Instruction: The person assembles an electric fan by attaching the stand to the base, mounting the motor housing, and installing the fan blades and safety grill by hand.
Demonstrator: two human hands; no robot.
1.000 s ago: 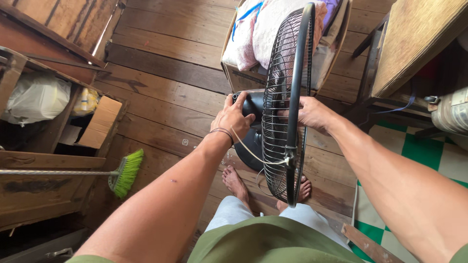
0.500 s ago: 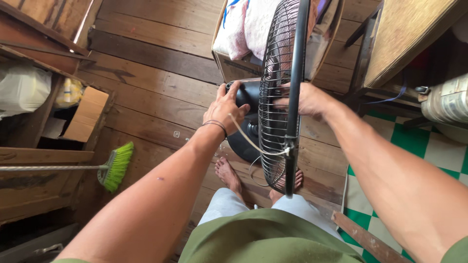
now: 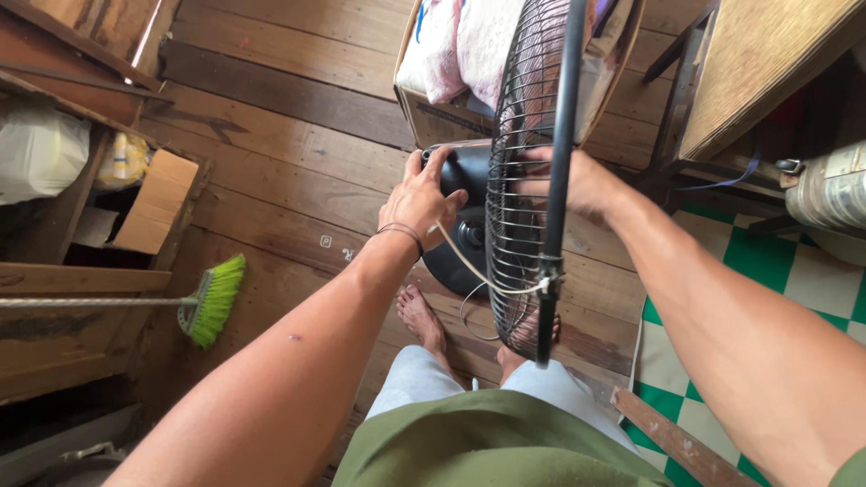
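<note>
A black pedestal fan stands on the wooden floor in front of me, seen from above. Its round wire grille [image 3: 532,180] is edge-on, with a light cord tied at its lower rim. My left hand [image 3: 421,200] grips the black motor housing [image 3: 469,171] behind the grille. My right hand [image 3: 577,180] is on the other side of the grille, with its fingers reaching in at the grille's middle. The fan's round black base [image 3: 456,261] rests on the floor just beyond my bare feet [image 3: 424,320].
A cardboard box [image 3: 433,113] with pink and white cloth sits behind the fan. A broom with green bristles [image 3: 212,299] lies at left beside wooden shelving holding bags. A wooden table [image 3: 758,72] and a metal pot [image 3: 830,185] are at right, over green-checked flooring [image 3: 767,271].
My view has shifted slightly. Both hands stay on the fan, and the left hand has slid a little higher on the motor housing.
</note>
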